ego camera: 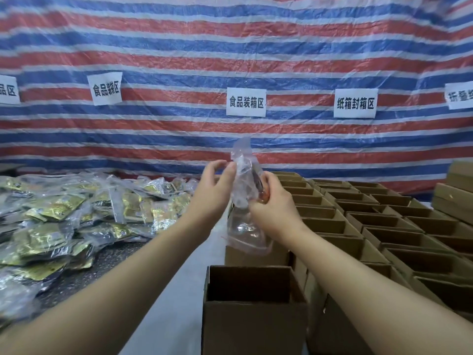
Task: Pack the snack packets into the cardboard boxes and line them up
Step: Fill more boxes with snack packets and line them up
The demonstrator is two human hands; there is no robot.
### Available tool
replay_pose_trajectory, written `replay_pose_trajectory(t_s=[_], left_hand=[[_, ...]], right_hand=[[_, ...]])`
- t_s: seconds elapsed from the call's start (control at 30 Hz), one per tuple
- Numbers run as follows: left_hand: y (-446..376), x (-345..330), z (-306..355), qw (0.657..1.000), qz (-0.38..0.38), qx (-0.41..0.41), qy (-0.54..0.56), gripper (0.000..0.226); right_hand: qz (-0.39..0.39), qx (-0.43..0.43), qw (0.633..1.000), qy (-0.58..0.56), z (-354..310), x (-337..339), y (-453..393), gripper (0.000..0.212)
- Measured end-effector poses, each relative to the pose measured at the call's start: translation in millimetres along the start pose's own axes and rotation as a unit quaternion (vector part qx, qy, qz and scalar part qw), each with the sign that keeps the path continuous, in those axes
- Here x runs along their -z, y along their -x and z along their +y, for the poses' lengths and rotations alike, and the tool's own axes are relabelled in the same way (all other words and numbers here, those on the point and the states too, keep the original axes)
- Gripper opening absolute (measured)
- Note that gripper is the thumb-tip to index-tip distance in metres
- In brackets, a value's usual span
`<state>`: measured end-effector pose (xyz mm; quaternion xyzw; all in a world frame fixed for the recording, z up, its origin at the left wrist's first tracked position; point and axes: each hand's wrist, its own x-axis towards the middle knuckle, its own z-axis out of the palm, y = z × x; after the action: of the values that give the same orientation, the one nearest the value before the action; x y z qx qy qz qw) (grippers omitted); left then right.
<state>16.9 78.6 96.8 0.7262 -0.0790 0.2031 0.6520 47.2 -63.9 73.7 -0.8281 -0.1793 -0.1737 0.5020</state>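
Both arms were stretched out over the table (179,290), and between the two hands a clear plastic snack packet (244,201) was held upright in the air, above the near end of the box rows. The right hand (272,206) had its fingers curled round the packet's middle, where something reddish-orange showed through the film. The left hand (213,189) was up beside the packet's upper part — thumb and fingertips touching or lightly pinching the plastic there, the fingers only loosely bent. The packet's lower end, with a thin red strip along it, hung down just over a cardboard box (256,254).

Nearest to me stood another open cardboard box (253,321), flaps up, nothing visible inside. To the right ran rows of open boxes (371,226), close-packed and lined up toward the back. On the left lay a sprawling heap of snack packets (71,213) — gold and dark labels under shiny film. Behind everything hung a red, white and blue striped tarpaulin (230,47) with white paper signs (246,101) in Chinese characters stuck to it.
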Motion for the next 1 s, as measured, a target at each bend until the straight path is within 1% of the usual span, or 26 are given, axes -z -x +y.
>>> replay_pose_trajectory(t_s=[0.07, 0.1, 0.13, 0.17, 0.2, 0.23, 0.27, 0.3, 0.37, 0.4, 0.43, 0.47, 0.5, 0.57, 0.6, 0.63, 0.7, 0.77, 0.83, 0.9, 1.0], left_hand=[[12.7, -9.2, -4.1, 0.998, -0.037, 0.034, -0.032, 0.058], [19.8, -16.8, -4.5, 0.997, -0.047, 0.046, -0.026, 0.059], [25.6, -25.1, -4.7, 0.997, -0.053, 0.057, 0.013, 0.057], [29.5, -31.9, -2.4, 0.992, -0.056, 0.073, 0.084, 0.053], [29.4, -37.8, 0.1, 0.976, -0.059, 0.102, 0.182, 0.052], [29.1, -41.5, 4.8, 0.951, -0.068, 0.135, 0.27, 0.053], [26.0, -44.1, 5.4, 0.93, -0.059, 0.16, 0.325, 0.056], [21.8, -46.1, 5.4, 0.926, -0.037, 0.161, 0.338, 0.058], [13.4, -47.2, 3.4, 0.959, 0.024, 0.128, 0.253, 0.066], [10.6, -45.7, 0.8, 0.969, 0.04, 0.117, 0.212, 0.07], [8.2, -44.1, -0.6, 0.974, 0.039, 0.118, 0.187, 0.072], [5.7, -41.3, -3.5, 0.978, 0.028, 0.124, 0.168, 0.07], [4.6, -37.5, -5.4, 0.982, 0.01, 0.129, 0.141, 0.061], [6.1, -25.8, -11.7, 0.989, -0.023, 0.134, 0.051, 0.04], [9.2, -17.9, -18.0, 0.991, -0.029, 0.13, 0.004, 0.037], [13.3, -9.0, -26.2, 0.99, -0.034, 0.127, -0.048, 0.039], [26.4, 9.9, -51.4, 0.98, -0.057, 0.128, -0.14, 0.035], [44.0, 24.5, -80.3, 0.964, -0.096, 0.161, -0.187, 0.029], [57.6, 30.0, -104.1, 0.95, -0.122, 0.216, -0.188, 0.025], [68.2, 28.4, -115.9, 0.947, -0.134, 0.249, -0.152, 0.023], [76.4, 26.6, -120.1, 0.953, -0.115, 0.271, -0.072, 0.022]], right_hand=[[-0.008, -0.01, 0.999, -0.034, 2.8, 1.0, 5.1, 0.051], [-0.007, -0.01, 0.998, -0.053, 2.0, -0.4, 8.6, 0.055], [-0.008, -0.009, 0.996, -0.093, 1.2, -2.6, 11.3, 0.053], [-0.014, -0.015, 0.987, -0.158, -0.4, -5.3, 14.1, 0.049], [-0.032, -0.025, 0.973, -0.227, -0.3, -8.2, 16.6, 0.045], [-0.053, -0.037, 0.955, -0.289, -1.8, -12.1, 19.0, 0.044], [-0.068, -0.049, 0.939, -0.334, -3.4, -16.4, 21.5, 0.043], [-0.073, -0.063, 0.925, -0.369, -5.2, -20.5, 24.2, 0.041], [-0.057, -0.089, 0.904, -0.415, -4.1, -27.2, 26.7, 0.034], [-0.044, -0.098, 0.901, -0.42, -3.1, -28.0, 26.9, 0.03], [-0.034, -0.102, 0.903, -0.416, -2.5, -26.4, 27.3, 0.028], [-0.028, -0.103, 0.908, -0.404, 0.7, -23.5, 26.3, 0.028], [-0.027, -0.1, 0.918, -0.383, 3.7, -18.6, 26.0, 0.03], [-0.026, -0.085, 0.943, -0.32, 11.6, -6.2, 26.0, 0.03], [-0.026, -0.087, 0.951, -0.294, 16.8, -0.8, 27.0, 0.03], [-0.032, -0.093, 0.957, -0.272, 21.2, 4.2, 28.8, 0.032], [-0.078, -0.087, 0.972, -0.205, 31.0, 11.9, 34.3, 0.035], [-0.163, -0.063, 0.976, -0.128, 41.5, 14.9, 41.2, 0.038], [-0.251, -0.038, 0.966, -0.051, 47.2, 14.4, 47.8, 0.035], [-0.323, -0.032, 0.946, 0.02, 50.3, 11.5, 52.0, 0.023], [-0.438, -0.05, 0.889, 0.128, 53.3, 1.8, 54.1, 0.009]])
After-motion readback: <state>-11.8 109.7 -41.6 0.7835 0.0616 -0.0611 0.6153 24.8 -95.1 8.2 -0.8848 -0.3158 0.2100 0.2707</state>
